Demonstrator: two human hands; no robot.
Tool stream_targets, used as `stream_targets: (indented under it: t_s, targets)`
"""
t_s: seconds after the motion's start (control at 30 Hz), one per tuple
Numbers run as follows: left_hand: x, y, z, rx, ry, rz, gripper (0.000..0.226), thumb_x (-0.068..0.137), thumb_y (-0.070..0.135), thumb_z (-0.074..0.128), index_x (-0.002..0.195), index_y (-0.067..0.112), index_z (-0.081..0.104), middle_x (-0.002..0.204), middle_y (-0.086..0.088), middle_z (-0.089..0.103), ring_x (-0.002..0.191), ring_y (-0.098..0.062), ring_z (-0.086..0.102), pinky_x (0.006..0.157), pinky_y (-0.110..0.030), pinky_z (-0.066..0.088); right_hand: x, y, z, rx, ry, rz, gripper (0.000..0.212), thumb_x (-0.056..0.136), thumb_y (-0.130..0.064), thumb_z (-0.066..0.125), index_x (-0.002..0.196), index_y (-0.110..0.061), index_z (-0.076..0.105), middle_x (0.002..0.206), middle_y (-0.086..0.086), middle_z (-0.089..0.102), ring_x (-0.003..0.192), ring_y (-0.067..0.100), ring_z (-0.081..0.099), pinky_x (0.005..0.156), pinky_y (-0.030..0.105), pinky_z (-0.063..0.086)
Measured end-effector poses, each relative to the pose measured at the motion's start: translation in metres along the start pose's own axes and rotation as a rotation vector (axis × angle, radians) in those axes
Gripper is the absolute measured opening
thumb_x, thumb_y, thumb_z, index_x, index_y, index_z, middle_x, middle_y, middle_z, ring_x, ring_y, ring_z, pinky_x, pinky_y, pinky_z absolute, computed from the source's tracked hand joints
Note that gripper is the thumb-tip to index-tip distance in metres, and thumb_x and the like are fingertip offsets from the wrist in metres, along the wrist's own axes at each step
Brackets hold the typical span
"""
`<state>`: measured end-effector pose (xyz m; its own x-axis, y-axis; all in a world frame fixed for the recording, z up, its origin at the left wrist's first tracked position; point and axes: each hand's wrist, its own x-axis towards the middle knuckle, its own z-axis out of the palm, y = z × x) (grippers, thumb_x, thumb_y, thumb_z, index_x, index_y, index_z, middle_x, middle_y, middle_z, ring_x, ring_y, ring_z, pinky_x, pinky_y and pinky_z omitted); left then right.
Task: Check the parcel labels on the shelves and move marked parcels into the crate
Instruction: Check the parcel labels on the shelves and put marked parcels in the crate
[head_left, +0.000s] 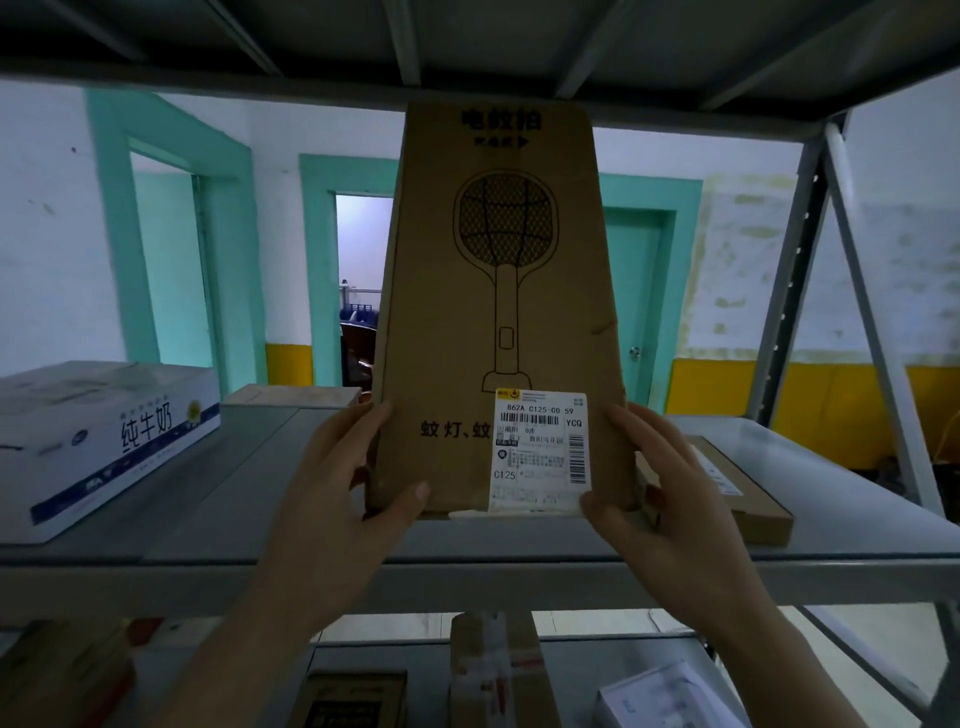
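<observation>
Nearest to me, below the shelf edge, I see a lower level crowded with parcels: a taped brown box (496, 670), a dark printed box (353, 699) to its left, and a white packet (660, 696) to its right.

Above that, my left hand (337, 499) and right hand (670, 499) are apart, each clamped on one lower side of a tall cardboard box (498, 291) with a racket drawn on its face. My left thumb lies across the front near the bottom corner; my right thumb presses beside the white shipping label (540, 452), which sits at the bottom right of the face and reads C125. The box stands upright at the front edge of the grey shelf (208, 519), its bottom about level with the shelf top; I cannot tell whether it touches. Its top reaches nearly to the underside of the shelf above (467, 47), so little room is left overhead.

To the left, well apart, lies a white milk carton (104, 441), with bare shelf between. Just right of my right hand lies a flat brown parcel (727, 488). Behind the carton sits a small tan box (291, 397). A slanted steel brace (872, 322) closes the right side.

Beyond are green door frames (317, 260).
</observation>
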<state>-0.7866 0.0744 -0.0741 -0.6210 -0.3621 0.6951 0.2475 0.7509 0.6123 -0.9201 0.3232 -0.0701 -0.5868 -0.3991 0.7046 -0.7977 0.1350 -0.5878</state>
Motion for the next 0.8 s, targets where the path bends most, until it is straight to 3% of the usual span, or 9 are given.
stream_targets:
  t_s: [0.17,0.47,0.57,0.8]
  targets:
    - [-0.0030,-0.0006,-0.0020,-0.003,0.017,0.014,0.073,0.076,0.049,0.065,0.142,0.040,0.036,0.147,0.013,0.036,0.131,-0.006,0.042,0.098,-0.010,0.036,-0.0018,-0.0030,0.0016,-0.009,0.024,-0.018,0.075,0.080,-0.027,0.073,0.147,-0.032,0.039,0.147,-0.025,0.032,0.132,-0.002,0.040,0.092,0.038,0.058]
    - [-0.0027,-0.0010,-0.0048,-0.014,0.027,0.029,0.076,0.074,0.053,0.063,0.144,0.040,0.036,0.145,0.018,0.036,0.129,-0.001,0.043,0.099,-0.012,0.036,-0.0010,-0.0046,0.0044,0.004,0.029,-0.018,0.077,0.077,-0.038,0.068,0.147,-0.031,0.039,0.148,-0.022,0.033,0.134,0.004,0.041,0.092,0.039,0.058]
    - [-0.0008,-0.0005,-0.0056,-0.002,0.028,0.045,0.076,0.075,0.053,0.063,0.145,0.038,0.036,0.146,0.016,0.036,0.129,-0.001,0.042,0.099,-0.012,0.038,-0.0002,-0.0048,0.0055,0.020,0.043,-0.033,0.069,0.084,-0.038,0.067,0.147,-0.029,0.040,0.148,-0.022,0.034,0.133,0.002,0.041,0.092,0.038,0.058]
    - [0.0036,0.0036,-0.0061,0.017,0.032,0.038,0.073,0.073,0.053,0.061,0.140,0.045,0.033,0.146,0.015,0.035,0.125,0.004,0.041,0.093,-0.001,0.033,0.0028,-0.0061,0.0039,0.019,0.041,-0.041,0.075,0.078,-0.044,0.067,0.147,-0.031,0.039,0.148,-0.024,0.033,0.133,0.002,0.042,0.092,0.039,0.058]
